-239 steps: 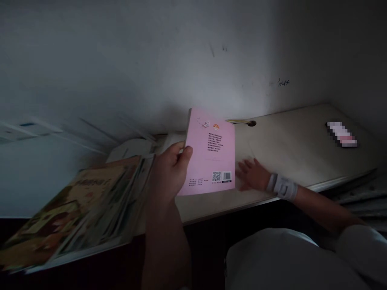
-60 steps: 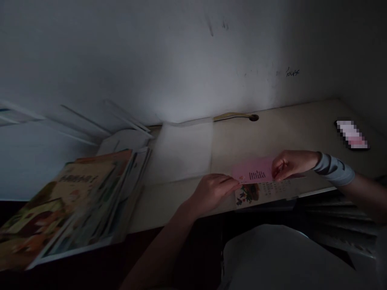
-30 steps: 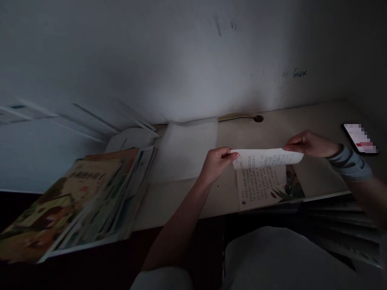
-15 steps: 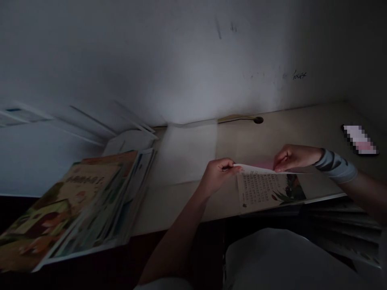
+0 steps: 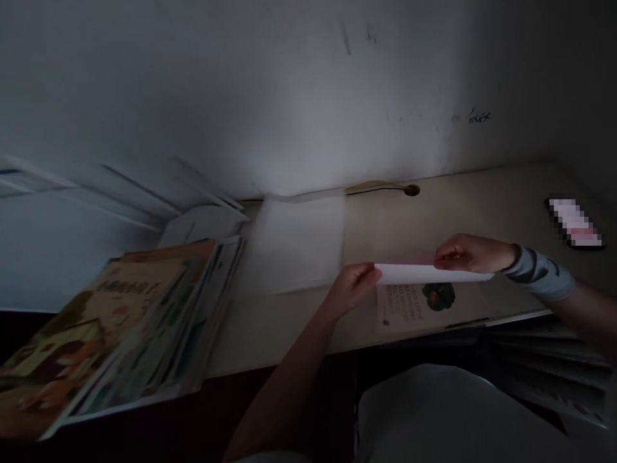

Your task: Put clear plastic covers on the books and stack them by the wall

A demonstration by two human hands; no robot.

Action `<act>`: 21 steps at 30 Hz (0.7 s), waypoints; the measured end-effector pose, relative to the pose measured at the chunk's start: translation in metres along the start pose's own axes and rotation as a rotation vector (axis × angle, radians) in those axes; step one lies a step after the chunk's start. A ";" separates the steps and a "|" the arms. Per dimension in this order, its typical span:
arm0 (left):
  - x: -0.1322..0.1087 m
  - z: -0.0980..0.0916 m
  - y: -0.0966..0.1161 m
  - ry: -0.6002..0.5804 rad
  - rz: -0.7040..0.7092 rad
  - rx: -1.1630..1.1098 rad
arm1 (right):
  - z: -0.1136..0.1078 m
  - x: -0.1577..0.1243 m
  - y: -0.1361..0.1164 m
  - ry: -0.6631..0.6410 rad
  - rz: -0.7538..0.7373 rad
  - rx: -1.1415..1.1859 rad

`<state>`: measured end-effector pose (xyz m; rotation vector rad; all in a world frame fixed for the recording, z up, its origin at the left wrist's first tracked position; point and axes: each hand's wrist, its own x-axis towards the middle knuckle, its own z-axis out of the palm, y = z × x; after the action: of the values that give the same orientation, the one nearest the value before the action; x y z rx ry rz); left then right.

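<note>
Holding the book (image 5: 409,275) open near the front edge of the desk (image 5: 299,334), I have the left hand's (image 5: 357,286) fingers clamped on the left end of its raised white pages. My right hand (image 5: 470,252), a grey band (image 5: 542,271) round the wrist, has its fingers pinched on their upper edge. Leftward lies a pile of books (image 5: 135,334); well apart, at right, a phone (image 5: 576,222).
</note>
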<state>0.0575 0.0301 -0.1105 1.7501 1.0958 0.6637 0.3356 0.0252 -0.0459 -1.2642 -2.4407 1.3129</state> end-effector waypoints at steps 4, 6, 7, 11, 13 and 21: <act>0.016 0.009 -0.014 0.089 -0.128 -0.179 | 0.008 0.002 -0.005 0.234 0.116 -0.427; 0.030 0.008 -0.022 0.241 -0.188 -0.304 | 0.014 0.001 -0.007 0.305 0.169 -0.570; 0.039 0.006 -0.026 0.314 -0.224 -0.370 | 0.017 0.001 -0.008 0.330 0.178 -0.613; 0.077 -0.002 -0.030 0.322 -0.398 -0.655 | 0.026 -0.002 -0.010 0.417 0.134 -0.730; 0.094 -0.001 -0.024 0.280 -0.468 -0.742 | 0.026 0.001 -0.006 0.465 0.138 -0.785; 0.114 0.010 -0.012 0.188 -0.460 -0.803 | 0.018 0.015 0.024 0.665 0.346 -0.768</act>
<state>0.1123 0.1292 -0.1289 0.7341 1.0941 0.8306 0.3333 0.0308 -0.0791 -1.9301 -2.2902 -0.1391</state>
